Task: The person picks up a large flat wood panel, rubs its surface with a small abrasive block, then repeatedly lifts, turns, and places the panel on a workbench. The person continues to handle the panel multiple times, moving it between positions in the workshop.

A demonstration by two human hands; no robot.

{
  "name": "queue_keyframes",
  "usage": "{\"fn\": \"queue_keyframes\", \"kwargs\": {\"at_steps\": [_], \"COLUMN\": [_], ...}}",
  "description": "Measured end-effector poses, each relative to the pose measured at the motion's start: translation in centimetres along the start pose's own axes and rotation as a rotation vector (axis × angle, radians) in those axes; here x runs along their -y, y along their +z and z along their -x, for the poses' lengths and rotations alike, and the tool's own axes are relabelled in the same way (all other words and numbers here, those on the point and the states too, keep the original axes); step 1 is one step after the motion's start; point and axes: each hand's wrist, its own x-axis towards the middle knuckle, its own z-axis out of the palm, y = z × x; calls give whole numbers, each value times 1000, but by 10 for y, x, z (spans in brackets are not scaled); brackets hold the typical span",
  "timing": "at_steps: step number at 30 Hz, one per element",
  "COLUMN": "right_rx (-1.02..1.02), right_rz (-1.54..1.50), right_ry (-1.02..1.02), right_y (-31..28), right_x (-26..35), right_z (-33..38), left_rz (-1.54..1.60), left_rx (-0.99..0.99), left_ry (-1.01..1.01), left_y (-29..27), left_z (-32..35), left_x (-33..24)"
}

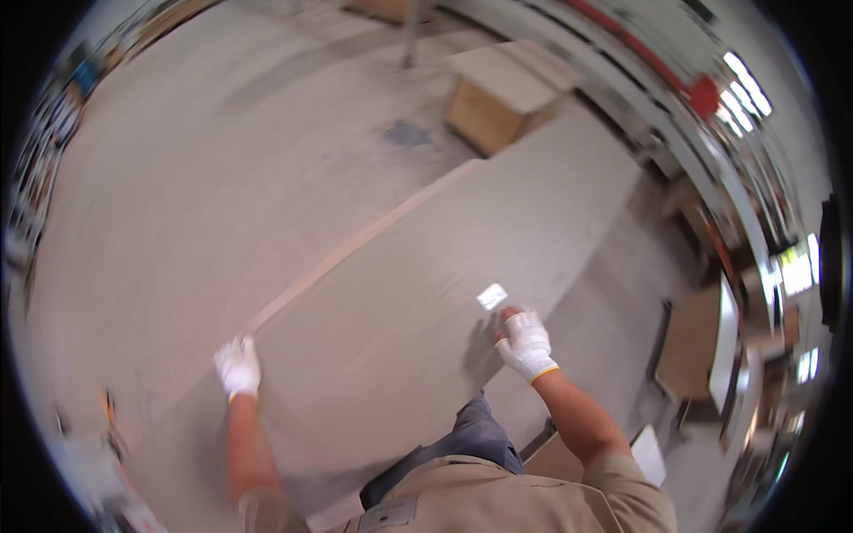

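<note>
A long, pale grey-brown board [400, 275] stretches from my body toward the far right, with a lighter strip along its left edge. My left hand [238, 366], in a white knitted glove, is closed on that left edge near the board's near corner. On the board's right side lies a small white label [491, 297]. Just beside the label, my right hand [526, 342] hovers over the board with its fingers apart and nothing visible in them. Its glove leaves some fingertips bare, and its shadow falls on the board. The undersides of both hands are hidden.
A stack of boards [498, 98] stands beyond the far end. Along the right runs long machinery with a red part [702, 96]. Another brown board stack [693, 342] sits at the right. Stored items [44, 169] line the far left. A grey post [411, 35] rises at the back.
</note>
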Motion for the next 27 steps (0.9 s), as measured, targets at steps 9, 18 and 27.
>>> {"fn": "queue_keyframes", "kwargs": {"at_steps": [9,18,27], "right_rx": [-110,-119,-135], "right_rz": [105,87,159], "right_ry": [-223,-180,-188], "right_y": [85,70,59], "right_x": [22,43,63], "right_z": [-47,-34,-24], "left_rz": [52,158,228], "left_rx": [-166,-71,-103], "left_ry": [-203,-279,-306], "left_y": [11,-11,-15], "left_z": [12,12,16], "left_x": [2,-3,8]}}
